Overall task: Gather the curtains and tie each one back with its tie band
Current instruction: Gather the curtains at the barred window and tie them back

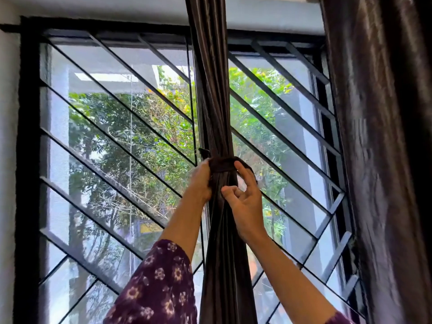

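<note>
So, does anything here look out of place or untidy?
Nothing looks damaged. What seems a short end of the band sticks out left of the middle curtain, above the left hand, so the tie looks unfinished. The right curtain hangs loose, with no band visible.

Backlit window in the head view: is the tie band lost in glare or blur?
Head view: neither; daylight through the black-framed window backlights the dark brown gathered curtain, so the dark fabric tie band barely separates from it; left hand and right hand are sharp.
</note>
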A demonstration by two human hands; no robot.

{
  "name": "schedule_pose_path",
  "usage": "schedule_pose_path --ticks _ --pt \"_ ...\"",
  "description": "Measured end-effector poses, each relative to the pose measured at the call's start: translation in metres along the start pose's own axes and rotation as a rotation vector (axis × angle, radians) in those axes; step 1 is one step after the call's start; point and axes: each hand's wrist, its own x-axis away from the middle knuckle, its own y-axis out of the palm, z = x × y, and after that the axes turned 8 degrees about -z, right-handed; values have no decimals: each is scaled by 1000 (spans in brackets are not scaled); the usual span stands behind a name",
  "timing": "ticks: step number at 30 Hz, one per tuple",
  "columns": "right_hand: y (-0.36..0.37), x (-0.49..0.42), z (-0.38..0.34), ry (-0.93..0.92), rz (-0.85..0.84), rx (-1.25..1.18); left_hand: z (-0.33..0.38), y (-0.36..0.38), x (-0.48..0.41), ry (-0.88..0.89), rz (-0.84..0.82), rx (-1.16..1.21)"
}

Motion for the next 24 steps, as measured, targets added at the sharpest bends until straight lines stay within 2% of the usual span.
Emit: schedule_pose_path --ticks 3,8,11,14,16,18,20,24 --pt "-3 -1 0 18 -23 -21 -3 2 -4 -25 -105 33" --pt "-9 -5 -4 -66 -33 63 -12 6 -11 -69 -289 159" --pt "-10 -3 -6 -93 25 87 -14 10 -15 -45 -297 173" --pt "-11 2 -5 -153 106 169 -16 16 -19 -97 -313 132" --pt "-12 3 -11 -131 172 172 -15 19 -23 -104 -324 161" --pt "-13 -2 -19 -69 257 4 -15 22 -25 -86 -311 157" --pt "-11 -13 -30 29 344 -242 -15 28 -23 -70 -353 125" --pt "-13 -38 -46 128 447 -554 -8 41 -6 -48 -442 129"
